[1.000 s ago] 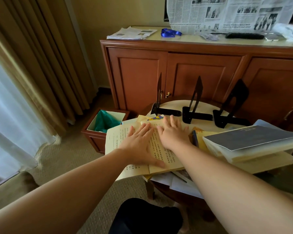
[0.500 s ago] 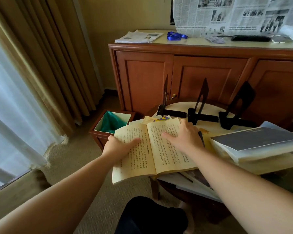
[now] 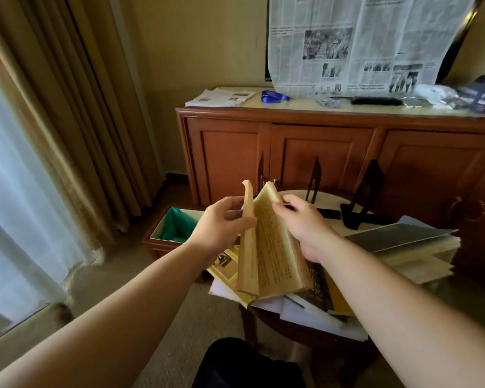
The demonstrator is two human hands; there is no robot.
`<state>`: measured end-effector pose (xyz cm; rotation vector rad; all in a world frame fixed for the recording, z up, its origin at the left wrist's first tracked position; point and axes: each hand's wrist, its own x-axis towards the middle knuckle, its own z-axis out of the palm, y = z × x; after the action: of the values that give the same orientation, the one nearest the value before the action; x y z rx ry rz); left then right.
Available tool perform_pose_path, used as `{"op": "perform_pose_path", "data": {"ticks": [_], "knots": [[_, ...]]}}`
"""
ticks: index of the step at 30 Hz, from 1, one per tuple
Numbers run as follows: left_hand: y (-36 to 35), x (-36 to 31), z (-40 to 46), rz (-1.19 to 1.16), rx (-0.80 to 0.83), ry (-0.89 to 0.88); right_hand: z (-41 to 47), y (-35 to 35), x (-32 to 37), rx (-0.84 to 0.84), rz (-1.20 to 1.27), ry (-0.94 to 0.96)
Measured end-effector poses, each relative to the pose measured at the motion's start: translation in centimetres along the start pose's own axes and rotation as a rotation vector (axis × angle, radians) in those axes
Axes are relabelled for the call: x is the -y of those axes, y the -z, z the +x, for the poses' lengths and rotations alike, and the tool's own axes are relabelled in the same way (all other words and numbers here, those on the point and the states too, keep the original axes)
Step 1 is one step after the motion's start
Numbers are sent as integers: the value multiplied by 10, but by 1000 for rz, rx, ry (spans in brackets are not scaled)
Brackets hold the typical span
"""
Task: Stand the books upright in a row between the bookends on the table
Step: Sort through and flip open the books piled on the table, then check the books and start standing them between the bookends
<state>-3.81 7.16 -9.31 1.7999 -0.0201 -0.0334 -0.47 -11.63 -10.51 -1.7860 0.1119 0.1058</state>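
Observation:
A yellowed paperback (image 3: 269, 247) with printed columns stands half closed above the small round table (image 3: 331, 198). My left hand (image 3: 221, 225) grips its left half, thumb on the page edge. My right hand (image 3: 305, 225) holds the right half from behind. Black metal bookends (image 3: 359, 203) stand on the far part of the table, a second bookend (image 3: 315, 177) to the left of it, and a third bookend (image 3: 261, 169) partly hidden behind the book. Other books (image 3: 319, 287) lie flat in a loose pile under the paperback. A stack with a dark cover (image 3: 398, 236) lies to the right.
A wooden sideboard (image 3: 319, 152) stands right behind the table, with papers (image 3: 219, 97), a blue lanyard (image 3: 273, 96) and a hanging newspaper (image 3: 356, 43) on top. A wooden bin with a green liner (image 3: 177, 228) sits on the floor at left, by the curtains (image 3: 67, 107).
The paperback lay open flat under both palms; both hands have lifted it and folded its halves toward each other, so it now stands nearly closed. The view has tilted up.

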Motion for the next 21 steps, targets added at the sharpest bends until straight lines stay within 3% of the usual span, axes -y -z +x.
{"op": "perform_pose_path", "data": {"ticks": [4, 9, 13, 15, 18, 21], "knots": [[-35, -1, -10, 66, 88, -122, -16, -2, 7, 94, 31, 68], [-35, 10, -9, -94, 164, -20, -19, 17, -2, 29, 103, 97], [-31, 26, 10, 58, -57, -39, -19, 25, -4, -97, 83, 109], [-30, 31, 18, 55, -131, 73, -15, 30, -4, -137, 167, 107], [-30, 29, 31, -241, 57, 247, -6, 40, 1, -135, 276, 143], [-30, 19, 43, -539, 272, 221, 11, 53, 6, -91, 312, 152]]}}
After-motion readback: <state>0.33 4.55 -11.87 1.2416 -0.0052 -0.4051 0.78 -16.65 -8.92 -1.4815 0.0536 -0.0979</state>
